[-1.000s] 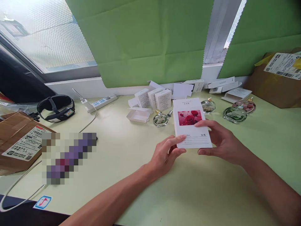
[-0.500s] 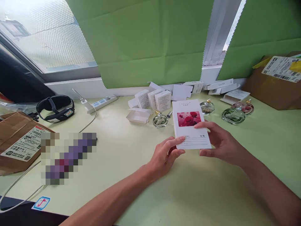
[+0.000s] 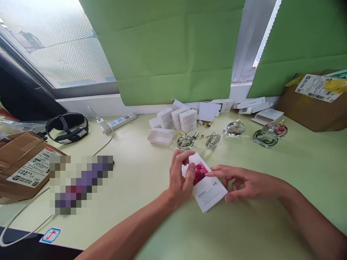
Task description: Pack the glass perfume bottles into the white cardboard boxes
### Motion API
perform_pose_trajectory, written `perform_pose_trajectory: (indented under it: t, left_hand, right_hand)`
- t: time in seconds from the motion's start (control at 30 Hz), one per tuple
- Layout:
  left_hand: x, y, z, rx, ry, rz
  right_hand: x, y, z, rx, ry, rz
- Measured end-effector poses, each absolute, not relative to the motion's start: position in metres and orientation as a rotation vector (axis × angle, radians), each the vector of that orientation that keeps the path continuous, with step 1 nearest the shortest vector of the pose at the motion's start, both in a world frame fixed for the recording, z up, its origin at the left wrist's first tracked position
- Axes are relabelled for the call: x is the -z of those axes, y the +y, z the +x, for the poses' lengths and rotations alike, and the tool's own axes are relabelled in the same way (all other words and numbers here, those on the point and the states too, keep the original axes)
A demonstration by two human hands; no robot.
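A slim white perfume box (image 3: 210, 193) with a picture of red roses on its face is tilted low over the table. My left hand (image 3: 181, 177) is closed around its upper left end, the thumb lying across the picture. My right hand (image 3: 244, 182) is at the box's right edge. Its forefinger touches the face near the roses, while its thumb is apart from the box near the lower right corner. Beyond the box are a clear perfume bottle (image 3: 213, 140) turned edge-on and another glass bottle (image 3: 185, 142) with a gold neck.
Several small white cartons (image 3: 188, 121) stand along the wall, beside an open carton (image 3: 161, 137). More bottles (image 3: 265, 138) lie to the right. Cardboard boxes (image 3: 314, 106) flank the table. A power strip (image 3: 123, 122), a black headset (image 3: 67, 128) and a blurred-out object (image 3: 82, 184) are at left.
The box has come down toward me and turned so its top points left. My left hand has shifted up to its upper end; my right hand has loosened. The edge-on bottle is now uncovered.
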State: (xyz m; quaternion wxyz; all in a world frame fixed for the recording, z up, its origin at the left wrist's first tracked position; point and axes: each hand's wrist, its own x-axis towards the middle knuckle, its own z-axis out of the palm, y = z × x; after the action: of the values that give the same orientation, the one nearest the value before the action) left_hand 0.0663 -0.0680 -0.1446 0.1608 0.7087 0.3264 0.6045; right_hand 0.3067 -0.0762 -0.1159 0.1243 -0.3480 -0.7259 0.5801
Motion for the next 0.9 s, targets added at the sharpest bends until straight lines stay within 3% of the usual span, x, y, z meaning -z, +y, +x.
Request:
perform_pose_trajectory:
  t: [0.13,0.2,0.37,0.43,0.77,0.9]
  left_hand:
    - [0.143,-0.068,0.068,-1.442,0.855,2.299]
    - [0.140,-0.068,0.067,-1.307,0.818,2.437]
    - [0.121,-0.073,0.068,-0.829,0.723,2.716]
    - [0.112,-0.077,0.070,-0.583,0.670,2.791]
    - [0.084,-0.074,0.060,0.134,0.512,2.900]
    - [0.058,-0.068,0.050,0.148,0.506,2.830]
  right_hand:
    - [0.111,-0.077,0.330,-1.753,-2.006,-1.191]
    - [0.106,-0.074,0.353,-1.589,-1.810,-1.258]
    - [0.101,-0.050,0.424,-0.510,-0.945,-1.196]
    - [0.106,-0.038,0.448,-0.173,-0.931,-1.534]
    - [0.134,0.003,0.491,-0.388,-1.277,-2.003]
    - [0.135,0.005,0.488,-0.350,-1.198,-2.056]
